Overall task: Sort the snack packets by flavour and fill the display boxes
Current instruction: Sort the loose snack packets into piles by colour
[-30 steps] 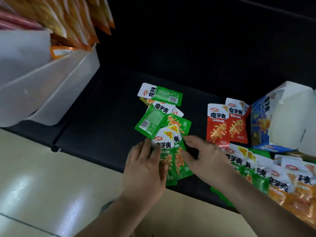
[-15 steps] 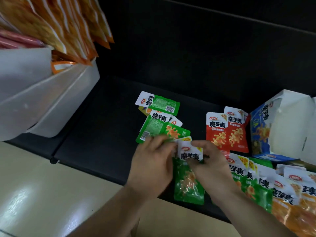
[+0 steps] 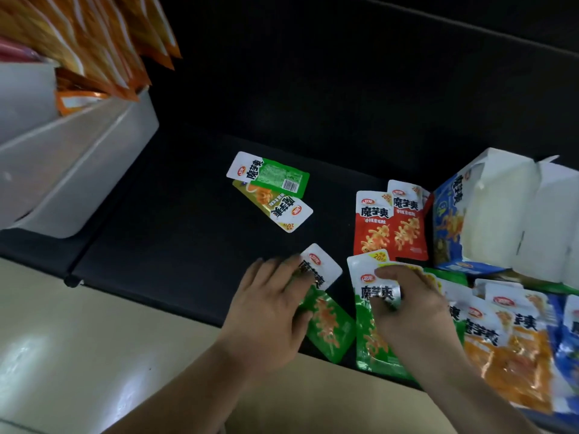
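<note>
My left hand (image 3: 269, 311) lies palm down over a green snack packet (image 3: 329, 324) near the front edge of the black surface (image 3: 175, 245). Its fingers cross the packet's white top and the thumb is hidden. My right hand (image 3: 410, 311) grips the top of another green packet (image 3: 369, 343), which lies on more green ones. Farther back lie a green packet back side up (image 3: 272, 177) and a yellow one (image 3: 279, 208). Two red packets (image 3: 388, 227) sit beside an open blue display box (image 3: 451, 214).
A white bin (image 3: 78, 170) at the upper left holds several orange packets (image 3: 94, 42). Overlapping orange packets (image 3: 507, 355) and blue packets (image 3: 570, 339) lie at the far right. Beige floor (image 3: 94, 355) runs below the surface's front edge.
Both hands have pulled apart, each with a green packet. The green packets have left the middle pile, where only a back-side-up green one and a yellow one now lie.
</note>
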`<move>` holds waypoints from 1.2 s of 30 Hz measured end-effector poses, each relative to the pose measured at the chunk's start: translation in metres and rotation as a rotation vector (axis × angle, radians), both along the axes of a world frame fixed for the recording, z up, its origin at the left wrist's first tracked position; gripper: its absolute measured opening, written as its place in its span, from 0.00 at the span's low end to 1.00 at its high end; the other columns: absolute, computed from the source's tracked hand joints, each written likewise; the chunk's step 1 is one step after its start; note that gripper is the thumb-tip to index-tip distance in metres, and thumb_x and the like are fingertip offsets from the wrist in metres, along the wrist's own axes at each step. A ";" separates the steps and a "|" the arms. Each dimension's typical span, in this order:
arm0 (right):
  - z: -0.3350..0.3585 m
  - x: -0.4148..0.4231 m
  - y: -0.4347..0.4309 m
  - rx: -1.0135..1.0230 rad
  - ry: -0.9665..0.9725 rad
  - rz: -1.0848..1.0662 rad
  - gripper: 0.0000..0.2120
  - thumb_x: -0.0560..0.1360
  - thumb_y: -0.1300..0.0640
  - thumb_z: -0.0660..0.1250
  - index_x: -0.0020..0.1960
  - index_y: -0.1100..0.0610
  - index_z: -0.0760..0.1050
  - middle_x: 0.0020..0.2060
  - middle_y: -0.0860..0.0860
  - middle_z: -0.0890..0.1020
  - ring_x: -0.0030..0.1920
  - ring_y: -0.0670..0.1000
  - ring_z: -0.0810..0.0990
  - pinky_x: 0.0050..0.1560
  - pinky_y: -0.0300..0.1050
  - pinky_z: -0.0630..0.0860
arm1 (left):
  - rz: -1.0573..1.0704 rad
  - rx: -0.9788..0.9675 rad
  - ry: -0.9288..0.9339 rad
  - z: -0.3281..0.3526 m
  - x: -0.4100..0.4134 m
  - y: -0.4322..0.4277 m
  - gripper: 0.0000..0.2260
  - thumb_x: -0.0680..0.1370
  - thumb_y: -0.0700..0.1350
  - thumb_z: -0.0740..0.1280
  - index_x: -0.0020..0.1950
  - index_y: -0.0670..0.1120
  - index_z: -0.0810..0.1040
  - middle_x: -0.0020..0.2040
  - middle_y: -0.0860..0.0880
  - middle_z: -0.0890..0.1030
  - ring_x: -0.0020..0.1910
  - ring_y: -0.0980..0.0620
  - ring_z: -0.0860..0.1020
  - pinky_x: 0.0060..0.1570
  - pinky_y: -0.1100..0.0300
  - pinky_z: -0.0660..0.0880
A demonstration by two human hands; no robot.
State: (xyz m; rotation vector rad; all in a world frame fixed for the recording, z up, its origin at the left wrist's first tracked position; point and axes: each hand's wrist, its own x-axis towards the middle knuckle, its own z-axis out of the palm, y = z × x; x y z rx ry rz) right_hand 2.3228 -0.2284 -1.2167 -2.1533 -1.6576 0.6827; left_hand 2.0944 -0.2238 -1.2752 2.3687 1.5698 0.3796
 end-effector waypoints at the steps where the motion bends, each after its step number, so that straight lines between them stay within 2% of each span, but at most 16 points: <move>1: -0.003 0.001 -0.001 0.015 -0.094 0.024 0.20 0.70 0.63 0.78 0.60 0.50 0.81 0.57 0.52 0.79 0.47 0.52 0.82 0.41 0.47 0.79 | 0.001 -0.023 0.033 -0.002 -0.001 0.003 0.26 0.76 0.59 0.65 0.73 0.51 0.76 0.76 0.48 0.72 0.75 0.43 0.71 0.74 0.41 0.69; 2: -0.005 0.001 -0.002 0.038 -0.209 0.059 0.22 0.67 0.62 0.80 0.60 0.52 0.82 0.59 0.53 0.77 0.55 0.58 0.79 0.44 0.53 0.80 | 0.005 -0.034 0.053 -0.003 -0.002 0.006 0.28 0.76 0.61 0.63 0.73 0.51 0.76 0.77 0.48 0.72 0.76 0.43 0.70 0.74 0.41 0.69; 4: -0.012 0.001 -0.003 0.130 -0.354 0.141 0.24 0.64 0.61 0.82 0.59 0.54 0.83 0.61 0.55 0.77 0.59 0.63 0.75 0.48 0.62 0.80 | 0.010 -0.033 0.100 -0.002 0.000 0.008 0.27 0.75 0.63 0.63 0.68 0.50 0.80 0.72 0.47 0.77 0.71 0.43 0.76 0.68 0.43 0.75; 5: -0.014 -0.001 -0.002 0.187 -0.344 0.186 0.23 0.65 0.61 0.82 0.58 0.54 0.83 0.62 0.56 0.77 0.60 0.63 0.75 0.50 0.63 0.80 | 0.016 -0.033 0.124 0.001 0.002 0.007 0.26 0.74 0.64 0.64 0.65 0.49 0.82 0.69 0.47 0.79 0.67 0.43 0.78 0.64 0.45 0.77; 8: -0.019 -0.018 -0.001 0.229 -0.101 0.306 0.20 0.70 0.57 0.79 0.61 0.48 0.81 0.67 0.49 0.76 0.66 0.57 0.77 0.52 0.57 0.81 | 0.054 0.014 0.077 0.006 0.008 0.011 0.19 0.75 0.63 0.67 0.56 0.51 0.84 0.61 0.50 0.81 0.55 0.46 0.78 0.49 0.50 0.77; 10: -0.021 -0.030 0.005 0.170 0.007 0.367 0.22 0.73 0.48 0.75 0.66 0.41 0.76 0.70 0.43 0.74 0.70 0.51 0.74 0.58 0.51 0.79 | 0.089 0.072 0.010 0.011 0.002 0.033 0.13 0.78 0.57 0.66 0.52 0.51 0.85 0.59 0.52 0.80 0.54 0.46 0.78 0.47 0.51 0.74; 12: -0.024 -0.036 0.016 0.121 -0.012 0.457 0.25 0.74 0.38 0.67 0.71 0.37 0.72 0.73 0.42 0.73 0.74 0.49 0.71 0.66 0.50 0.74 | 0.103 0.067 0.024 0.023 -0.007 0.071 0.15 0.79 0.52 0.66 0.63 0.50 0.81 0.69 0.49 0.75 0.65 0.43 0.74 0.57 0.48 0.73; 14: -0.023 -0.042 0.030 -0.017 -0.094 0.537 0.31 0.74 0.31 0.60 0.76 0.36 0.67 0.78 0.40 0.66 0.79 0.48 0.63 0.74 0.50 0.69 | 0.095 -0.096 0.125 0.037 -0.017 0.115 0.31 0.77 0.49 0.68 0.80 0.50 0.64 0.83 0.46 0.57 0.82 0.40 0.56 0.76 0.42 0.62; 15: -0.021 -0.044 0.036 -0.102 -0.149 0.564 0.34 0.73 0.28 0.57 0.78 0.35 0.64 0.79 0.38 0.62 0.80 0.47 0.60 0.76 0.49 0.67 | 0.079 -0.201 0.208 0.043 -0.021 0.134 0.38 0.77 0.49 0.68 0.83 0.50 0.55 0.85 0.46 0.49 0.84 0.42 0.46 0.80 0.41 0.54; 17: -0.018 -0.047 0.042 -0.162 -0.231 0.588 0.38 0.71 0.24 0.53 0.79 0.35 0.62 0.80 0.37 0.60 0.80 0.48 0.59 0.74 0.46 0.67 | 0.031 -0.332 0.351 0.045 -0.027 0.157 0.42 0.78 0.51 0.68 0.85 0.51 0.46 0.85 0.48 0.42 0.84 0.45 0.41 0.82 0.41 0.46; 21: -0.017 -0.049 0.044 -0.174 -0.271 0.601 0.42 0.69 0.21 0.47 0.79 0.36 0.62 0.79 0.38 0.60 0.79 0.48 0.60 0.73 0.47 0.70 | 0.076 -0.217 0.321 0.032 -0.041 0.134 0.32 0.81 0.56 0.62 0.83 0.52 0.56 0.84 0.49 0.55 0.82 0.43 0.56 0.80 0.43 0.55; 25: -0.016 -0.050 0.044 -0.143 -0.277 0.594 0.44 0.66 0.20 0.45 0.78 0.35 0.63 0.79 0.37 0.60 0.78 0.47 0.61 0.72 0.46 0.71 | 0.114 -0.056 0.252 0.026 -0.044 0.075 0.25 0.79 0.58 0.64 0.76 0.54 0.70 0.68 0.52 0.72 0.67 0.44 0.70 0.66 0.47 0.69; 28: -0.018 -0.050 0.043 -0.136 -0.268 0.582 0.41 0.69 0.20 0.52 0.76 0.37 0.68 0.76 0.37 0.65 0.75 0.46 0.64 0.71 0.46 0.71 | 0.118 -0.041 0.158 0.024 -0.054 0.054 0.25 0.73 0.59 0.70 0.70 0.56 0.75 0.61 0.54 0.75 0.60 0.47 0.73 0.59 0.49 0.72; 30: -0.019 -0.047 0.045 -0.129 -0.229 0.559 0.35 0.71 0.24 0.63 0.74 0.38 0.70 0.74 0.35 0.67 0.74 0.46 0.66 0.69 0.44 0.72 | 0.166 -0.074 0.104 0.024 -0.066 0.052 0.29 0.71 0.59 0.73 0.72 0.56 0.74 0.68 0.54 0.75 0.63 0.47 0.72 0.61 0.48 0.74; 32: -0.020 -0.044 0.047 -0.120 -0.205 0.535 0.32 0.70 0.28 0.70 0.71 0.37 0.71 0.72 0.34 0.68 0.72 0.45 0.68 0.67 0.41 0.71 | 0.217 -0.151 0.057 0.024 -0.075 0.054 0.34 0.70 0.60 0.75 0.75 0.54 0.73 0.72 0.54 0.74 0.67 0.48 0.71 0.64 0.49 0.75; 36: -0.019 -0.045 0.046 -0.116 -0.102 0.464 0.31 0.69 0.36 0.77 0.68 0.40 0.70 0.68 0.36 0.72 0.64 0.45 0.74 0.57 0.39 0.70 | 0.218 -0.126 -0.003 0.017 -0.067 0.044 0.32 0.68 0.58 0.75 0.71 0.54 0.76 0.62 0.55 0.77 0.56 0.49 0.74 0.55 0.51 0.78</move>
